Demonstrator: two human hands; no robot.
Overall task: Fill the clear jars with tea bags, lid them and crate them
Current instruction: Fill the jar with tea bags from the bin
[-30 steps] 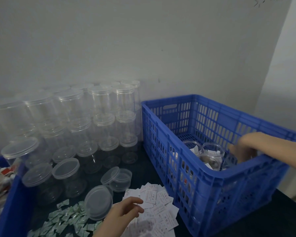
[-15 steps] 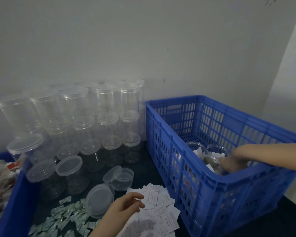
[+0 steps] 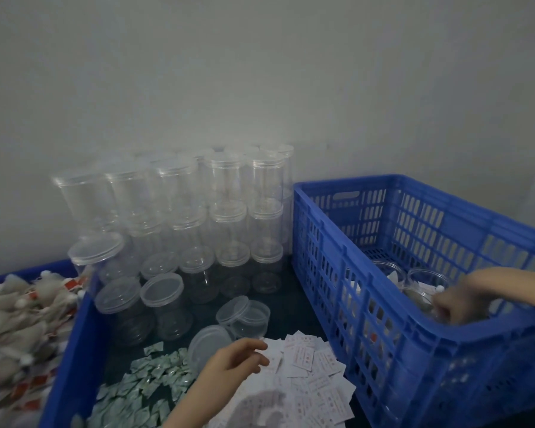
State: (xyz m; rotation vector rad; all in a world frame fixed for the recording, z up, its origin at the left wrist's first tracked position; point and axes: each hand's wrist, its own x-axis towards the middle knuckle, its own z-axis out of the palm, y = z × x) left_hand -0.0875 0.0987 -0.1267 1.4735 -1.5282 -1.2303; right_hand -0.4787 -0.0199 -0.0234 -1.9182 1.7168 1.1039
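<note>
Clear jars: filled ones (image 3: 426, 285) stand inside the blue crate (image 3: 383, 304), just beside and under the right hand; white slips and bag contents show through their open tops.
Empty jars: a stacked bank of lidded clear jars (image 3: 229, 211) rises against the wall, well beyond the left hand and to the left of the crate.
Loose jars: two lidded ones (image 3: 162, 304) stand on the dark tabletop (image 3: 291, 301) ahead and left of the left hand; a low jar (image 3: 244, 316) with its lid tipped open sits just ahead of that hand.
Loose lid: a clear lid (image 3: 207, 344) lies on its side, just beside the left hand's knuckles.
Right hand: right hand (image 3: 454, 307) reaches down inside the crate over its near wall, fingers bent at a jar's rim; blurred, so whether it grips anything cannot be told.
Left hand: left hand (image 3: 229, 369) hovers with loosely curled fingers, their tips at the edge of the paper labels (image 3: 315, 378); it holds nothing visible.
Small packets: pale green packets (image 3: 142, 387) are scattered to the left of the left hand.
Tea bags: heap of tea bags (image 3: 19, 322) in a blue bin (image 3: 71, 350), far left of both hands.
</note>
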